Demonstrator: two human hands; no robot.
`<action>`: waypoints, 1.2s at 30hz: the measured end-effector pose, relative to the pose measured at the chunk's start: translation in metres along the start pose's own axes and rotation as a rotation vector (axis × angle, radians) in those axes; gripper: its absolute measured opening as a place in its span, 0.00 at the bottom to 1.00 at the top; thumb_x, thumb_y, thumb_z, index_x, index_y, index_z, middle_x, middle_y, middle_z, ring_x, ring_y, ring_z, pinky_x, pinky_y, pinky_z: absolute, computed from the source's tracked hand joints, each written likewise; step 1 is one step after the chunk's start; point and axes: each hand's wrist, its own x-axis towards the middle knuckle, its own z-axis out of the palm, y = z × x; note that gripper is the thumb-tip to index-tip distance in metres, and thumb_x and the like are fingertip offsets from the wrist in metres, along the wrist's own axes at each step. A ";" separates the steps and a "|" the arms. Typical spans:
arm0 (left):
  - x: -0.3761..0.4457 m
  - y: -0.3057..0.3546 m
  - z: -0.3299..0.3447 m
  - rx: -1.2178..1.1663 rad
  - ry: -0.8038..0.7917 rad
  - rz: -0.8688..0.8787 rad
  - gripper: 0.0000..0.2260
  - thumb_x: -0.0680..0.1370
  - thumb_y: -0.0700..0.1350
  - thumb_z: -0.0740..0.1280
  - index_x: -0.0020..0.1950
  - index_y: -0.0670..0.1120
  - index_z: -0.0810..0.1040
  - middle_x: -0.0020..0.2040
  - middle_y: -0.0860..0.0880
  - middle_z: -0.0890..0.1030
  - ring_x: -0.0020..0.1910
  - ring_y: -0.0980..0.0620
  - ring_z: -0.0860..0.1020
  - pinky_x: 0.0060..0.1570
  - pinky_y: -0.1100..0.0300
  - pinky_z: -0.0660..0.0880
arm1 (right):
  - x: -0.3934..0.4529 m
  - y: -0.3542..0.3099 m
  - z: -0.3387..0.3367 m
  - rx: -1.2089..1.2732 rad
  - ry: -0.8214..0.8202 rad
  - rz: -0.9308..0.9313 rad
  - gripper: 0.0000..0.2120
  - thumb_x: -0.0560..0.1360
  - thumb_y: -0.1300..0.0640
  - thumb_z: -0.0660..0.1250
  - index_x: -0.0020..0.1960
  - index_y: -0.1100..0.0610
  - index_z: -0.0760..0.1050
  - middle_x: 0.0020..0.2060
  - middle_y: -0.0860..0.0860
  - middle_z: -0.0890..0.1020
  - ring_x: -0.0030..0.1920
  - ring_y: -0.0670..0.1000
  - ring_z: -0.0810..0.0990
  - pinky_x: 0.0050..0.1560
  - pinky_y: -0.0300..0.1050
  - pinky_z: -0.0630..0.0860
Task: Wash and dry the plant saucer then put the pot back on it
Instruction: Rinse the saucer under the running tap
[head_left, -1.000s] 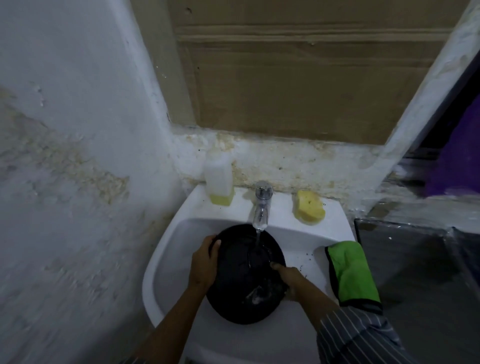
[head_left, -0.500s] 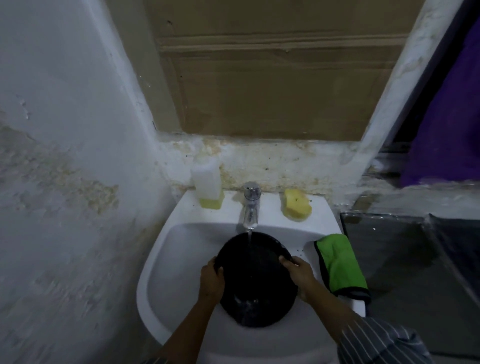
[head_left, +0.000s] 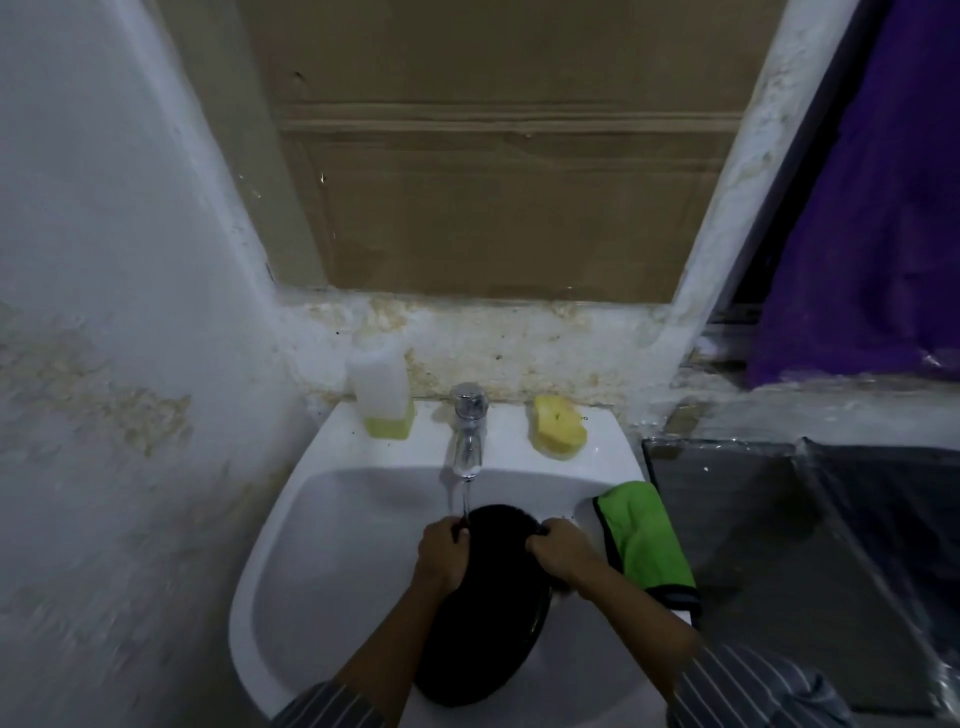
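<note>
Both hands grip the black saucer (head_left: 480, 613) by its far rim, inside the white sink (head_left: 311, 545). The left hand (head_left: 441, 558) curls over the rim's left side; the right hand (head_left: 561, 553) curls over its right side, fingers closed on the edge. From the two grips the saucer hangs down and toward the person, tilted, most of its dark body lying between the forearms.

Just beyond the left hand's fingers a thin stream of water falls from the tap (head_left: 468, 428) and meets the saucer's rim there.

Right of the right hand, a green cloth (head_left: 644, 540) is draped over the sink's edge. Beyond the grips, on the back ledge, a white bottle (head_left: 382, 389) holds a little yellow liquid at the bottom, left of the tap; a yellow sponge (head_left: 557, 427) lies to the tap's right.
</note>
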 end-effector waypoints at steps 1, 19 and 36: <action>0.000 -0.001 -0.002 0.013 -0.003 0.001 0.13 0.79 0.39 0.59 0.61 0.39 0.77 0.59 0.39 0.80 0.59 0.43 0.77 0.60 0.56 0.72 | 0.001 -0.002 0.000 -0.014 -0.019 -0.004 0.08 0.75 0.59 0.60 0.37 0.59 0.67 0.38 0.58 0.76 0.41 0.52 0.72 0.34 0.40 0.63; 0.002 0.004 -0.031 -0.040 0.091 -0.047 0.15 0.81 0.40 0.56 0.64 0.37 0.74 0.64 0.39 0.76 0.64 0.44 0.73 0.60 0.61 0.66 | 0.030 -0.047 0.026 -0.097 -0.078 -0.176 0.08 0.74 0.59 0.61 0.47 0.61 0.76 0.52 0.61 0.81 0.55 0.58 0.79 0.44 0.36 0.65; 0.002 0.023 -0.026 -0.368 0.126 -0.144 0.16 0.81 0.46 0.58 0.56 0.35 0.76 0.55 0.34 0.79 0.56 0.36 0.77 0.59 0.45 0.73 | 0.015 -0.047 0.030 -0.080 0.016 -0.324 0.16 0.75 0.60 0.60 0.31 0.50 0.61 0.36 0.52 0.75 0.39 0.49 0.72 0.31 0.37 0.61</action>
